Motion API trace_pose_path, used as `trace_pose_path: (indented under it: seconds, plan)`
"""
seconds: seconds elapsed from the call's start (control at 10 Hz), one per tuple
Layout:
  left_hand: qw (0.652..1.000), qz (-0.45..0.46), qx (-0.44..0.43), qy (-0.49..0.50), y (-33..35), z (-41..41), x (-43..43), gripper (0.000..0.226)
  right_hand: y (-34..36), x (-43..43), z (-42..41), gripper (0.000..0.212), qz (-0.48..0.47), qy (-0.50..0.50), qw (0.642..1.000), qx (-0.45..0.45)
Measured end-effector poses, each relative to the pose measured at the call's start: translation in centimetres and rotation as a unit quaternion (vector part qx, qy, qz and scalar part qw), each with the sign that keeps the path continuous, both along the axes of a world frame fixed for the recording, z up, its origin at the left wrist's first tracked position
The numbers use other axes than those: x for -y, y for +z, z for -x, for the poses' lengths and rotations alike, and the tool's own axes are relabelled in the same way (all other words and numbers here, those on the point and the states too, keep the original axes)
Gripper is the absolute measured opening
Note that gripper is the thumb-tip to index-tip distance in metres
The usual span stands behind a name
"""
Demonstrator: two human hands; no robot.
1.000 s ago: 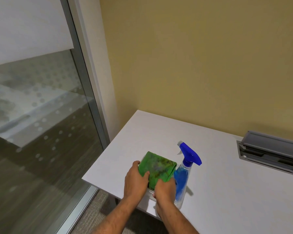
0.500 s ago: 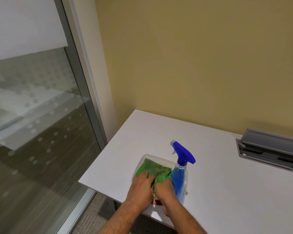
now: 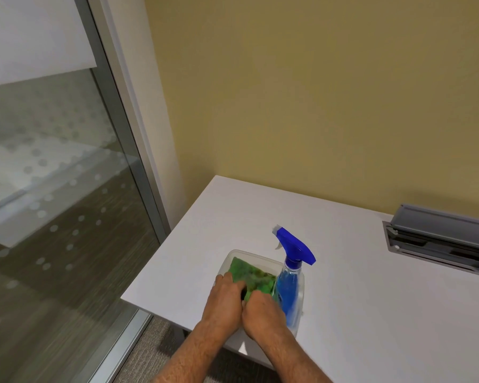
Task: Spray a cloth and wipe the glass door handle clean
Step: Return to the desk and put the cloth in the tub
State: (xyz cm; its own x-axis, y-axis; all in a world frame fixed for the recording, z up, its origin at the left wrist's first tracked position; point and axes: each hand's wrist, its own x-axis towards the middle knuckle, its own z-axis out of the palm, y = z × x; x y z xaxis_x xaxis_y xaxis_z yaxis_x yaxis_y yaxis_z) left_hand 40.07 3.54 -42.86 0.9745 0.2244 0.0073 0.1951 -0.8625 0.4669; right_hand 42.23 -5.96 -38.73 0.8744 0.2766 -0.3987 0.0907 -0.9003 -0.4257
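A folded green cloth (image 3: 253,275) lies inside a clear plastic tub (image 3: 234,258) on the white table (image 3: 371,299). My left hand (image 3: 224,299) and my right hand (image 3: 262,308) rest side by side on the cloth's near edge, fingers curled onto it and pressing it down into the tub. A spray bottle (image 3: 289,286) of blue liquid with a blue trigger head stands upright in the tub's right end, touching my right hand's side. The glass door (image 3: 53,203) fills the left; its handle is out of view.
A grey metal door frame (image 3: 127,161) runs between the glass and the yellow wall. A grey cable hatch (image 3: 440,239) with a raised lid is set in the table at the right. Carpet shows below the table's near-left corner.
The cloth was held above the tub a second ago; both hands have lowered it into the tub and now press on it.
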Motion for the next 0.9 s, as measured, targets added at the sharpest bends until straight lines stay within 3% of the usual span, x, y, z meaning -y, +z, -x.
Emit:
trace_pose_path:
  seconds: [0.4,0.7,0.9]
  plan:
    - [0.998,0.022,-0.06,-0.026,0.5,0.0,-0.3,0.029,-1.2,0.3,-0.1,0.022,-0.036,0.026,0.999,-0.021]
    - [0.993,0.097,0.045,0.052,5.4,3.0,1.2,0.036,4.6,1.6,3.4,0.032,-0.116,0.023,0.992,0.046]
    - [0.97,0.122,0.157,0.141,14.8,3.8,3.4,0.043,13.5,3.5,4.6,0.039,-0.199,-0.017,0.964,0.176]
